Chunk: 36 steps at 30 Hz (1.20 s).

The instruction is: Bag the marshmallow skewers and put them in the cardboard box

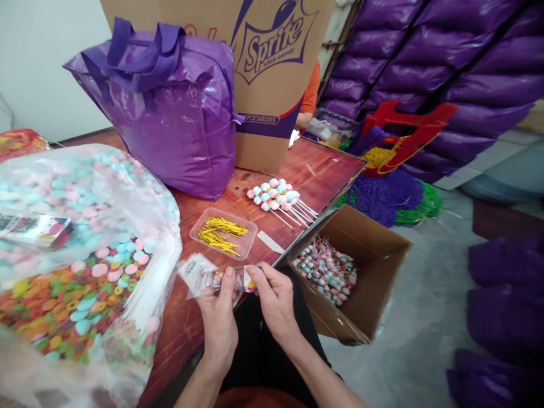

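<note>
My left hand [221, 317] pinches a small clear plastic wrapper [208, 279] with print on it, at the table's near edge. Close beside it, my right hand [274, 300] grips a small white printed card [250, 280] with coloured spots between thumb and fingers. The card meets the wrapper's right end; I cannot tell whether it is inside. Under and left of my left hand lies a stack of clear printed bags [194, 267]. Just beyond sits a shallow clear tray [250, 245] of yellow twist ties [223, 229]. Farther right lie several candy sticks [274, 195] with pastel pieces.
A large plastic bag of loose candies [85, 266] covers the table's left side. A purple tote bag [170, 124] and a tall carton [272, 107] stand behind. At right, an open cardboard box [378, 283] holds many candy sticks. A red stool [391, 124] is beyond.
</note>
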Available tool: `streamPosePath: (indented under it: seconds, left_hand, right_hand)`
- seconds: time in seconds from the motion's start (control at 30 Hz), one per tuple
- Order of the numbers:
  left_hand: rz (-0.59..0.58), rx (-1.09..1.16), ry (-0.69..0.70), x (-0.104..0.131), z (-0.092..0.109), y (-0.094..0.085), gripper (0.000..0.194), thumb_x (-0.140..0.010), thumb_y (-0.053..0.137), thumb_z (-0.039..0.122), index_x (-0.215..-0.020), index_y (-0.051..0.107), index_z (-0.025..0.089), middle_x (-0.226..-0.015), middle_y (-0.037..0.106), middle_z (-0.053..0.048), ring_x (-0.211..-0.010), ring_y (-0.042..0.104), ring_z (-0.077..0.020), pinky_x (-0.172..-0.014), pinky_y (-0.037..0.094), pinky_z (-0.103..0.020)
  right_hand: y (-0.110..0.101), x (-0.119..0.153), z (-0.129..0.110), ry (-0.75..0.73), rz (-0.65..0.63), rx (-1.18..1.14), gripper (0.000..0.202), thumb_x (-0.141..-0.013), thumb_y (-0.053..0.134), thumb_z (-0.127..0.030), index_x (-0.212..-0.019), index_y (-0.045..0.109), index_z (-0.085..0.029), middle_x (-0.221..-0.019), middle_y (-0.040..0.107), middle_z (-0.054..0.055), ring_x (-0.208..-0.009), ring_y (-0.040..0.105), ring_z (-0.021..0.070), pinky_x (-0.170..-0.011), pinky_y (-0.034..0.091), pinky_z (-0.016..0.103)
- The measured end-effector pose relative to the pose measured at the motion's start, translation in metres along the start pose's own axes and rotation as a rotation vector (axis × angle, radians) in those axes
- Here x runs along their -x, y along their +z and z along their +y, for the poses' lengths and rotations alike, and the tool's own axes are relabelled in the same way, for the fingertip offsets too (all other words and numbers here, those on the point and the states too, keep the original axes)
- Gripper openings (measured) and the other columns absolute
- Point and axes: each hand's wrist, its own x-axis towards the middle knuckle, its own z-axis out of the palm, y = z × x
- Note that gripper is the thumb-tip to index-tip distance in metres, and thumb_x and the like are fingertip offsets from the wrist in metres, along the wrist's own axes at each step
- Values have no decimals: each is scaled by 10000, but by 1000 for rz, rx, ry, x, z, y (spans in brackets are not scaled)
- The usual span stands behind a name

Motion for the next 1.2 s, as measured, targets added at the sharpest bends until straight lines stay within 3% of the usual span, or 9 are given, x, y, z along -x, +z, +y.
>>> streamPosePath:
  seconds: [0.17,0.4,0.53,0.63,0.73,0.8,0.9,1.0,1.2]
  left_hand:
    - [44,140,-120,-13,12,-5,366,-568,919,329,-711,634,148,-699,643,21,-558,539,-71,-522,454,-184]
    - [76,204,-100,-19,11,5,327,-579,913,241,-764,655,164,-716,641,43,-601,575,-62,-567,466,-169]
    - [137,252,-47,-28,11,7,355,-559,926,238,-733,626,163,-706,617,61,-575,530,-45,-503,410,-158]
    - [192,295,-79,-39,16,0,381,-534,936,211,-760,634,156,-726,630,55,-583,538,-48,-499,406,-164]
    - [233,312,-150,-45,19,-6,346,-580,918,206,-791,649,149,-751,668,35,-608,584,-58,-564,456,-181]
    - [230,313,-175,-45,19,-9,310,-628,895,217,-817,658,153,-774,693,21,-638,621,-69,-611,483,-195]
    - [213,306,-168,-45,18,-11,274,-680,868,237,-841,658,163,-803,711,15,-672,651,-79,-630,492,-201]
    - [220,305,-140,-46,18,-13,270,-695,859,250,-832,640,171,-813,710,22,-683,659,-84,-638,499,-212]
    - [241,320,-91,-48,17,-15,296,-698,856,275,-800,600,169,-765,686,31,-657,635,-80,-675,504,-231]
  right_hand:
    - [-9,-10,4,-57,-16,117,468,-938,539,-448,-595,323,-215,-591,285,-57,-557,280,96,-510,261,244]
    - [-15,-28,9,-147,34,221,462,-965,515,-406,-586,334,-213,-589,300,-55,-556,298,97,-513,273,245]
    - [-39,-74,1,-276,226,442,393,-986,472,-377,-633,489,-206,-602,453,-29,-591,412,133,-582,345,262]
    - [-67,-122,2,-430,379,880,222,-950,517,-301,-804,642,-190,-802,635,62,-755,515,203,-732,378,321]
    - [-87,-158,14,-358,343,1199,194,-914,563,-284,-873,704,-157,-872,677,137,-810,548,263,-736,365,361]
    - [-91,-167,23,-320,318,1214,221,-914,551,-283,-862,721,-151,-856,688,143,-792,568,269,-710,369,361]
    - [-87,-153,31,-365,346,981,232,-914,528,-266,-870,732,-165,-853,707,115,-799,609,254,-717,411,348]
    - [-75,-114,27,-380,364,620,212,-917,560,-312,-878,731,-191,-831,717,60,-775,633,222,-738,463,336]
    - [-61,-18,8,-302,174,342,114,-900,635,-263,-866,740,-233,-789,688,18,-715,620,184,-679,487,307]
